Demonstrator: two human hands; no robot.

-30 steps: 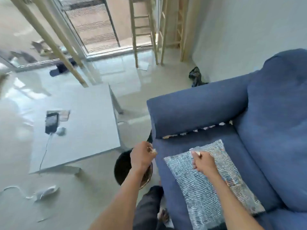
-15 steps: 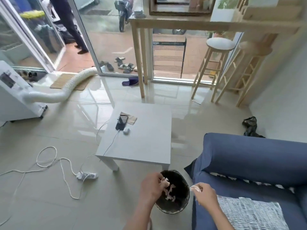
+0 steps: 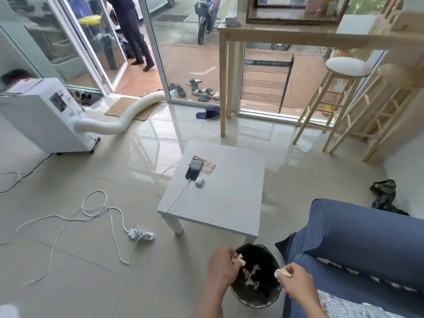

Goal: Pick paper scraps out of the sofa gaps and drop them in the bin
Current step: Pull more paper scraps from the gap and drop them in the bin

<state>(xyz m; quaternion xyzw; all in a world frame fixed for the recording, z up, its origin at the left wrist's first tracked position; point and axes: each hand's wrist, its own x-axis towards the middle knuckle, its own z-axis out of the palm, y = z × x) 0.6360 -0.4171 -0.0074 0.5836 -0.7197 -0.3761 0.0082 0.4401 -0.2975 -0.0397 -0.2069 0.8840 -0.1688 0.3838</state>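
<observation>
So we're at the drop-off part right now. We're holding our left hand over the near-left rim of the black bin, fingers curled in and pinching a crumpled paper scrap that's hanging just inside the mouth. Our right hand is pinching a second scrap the same way. That one is sitting right at the bin's right edge though, close to the front of the blue sofa. A few dropped scraps are already lying in the bottom.

What we're thinking for doing this bit cleanly: the right hand probably wants to be further over the middle of the mouth before it lets go. Otherwise that scrap looks likely to end up slipping down between bin and sofa. Light paper drifts, so we're guessing it pays to be lowering both hands into the opening, spreading the fingers wide, and rubbing the thumb across to knock off anything clinging.

More white bits are showing along the sofa gap between armrest and seat, just above the patterned cushion, so we're probably nowhere near finished. The white bench is standing just beyond the bin and isn't getting in the way.
</observation>
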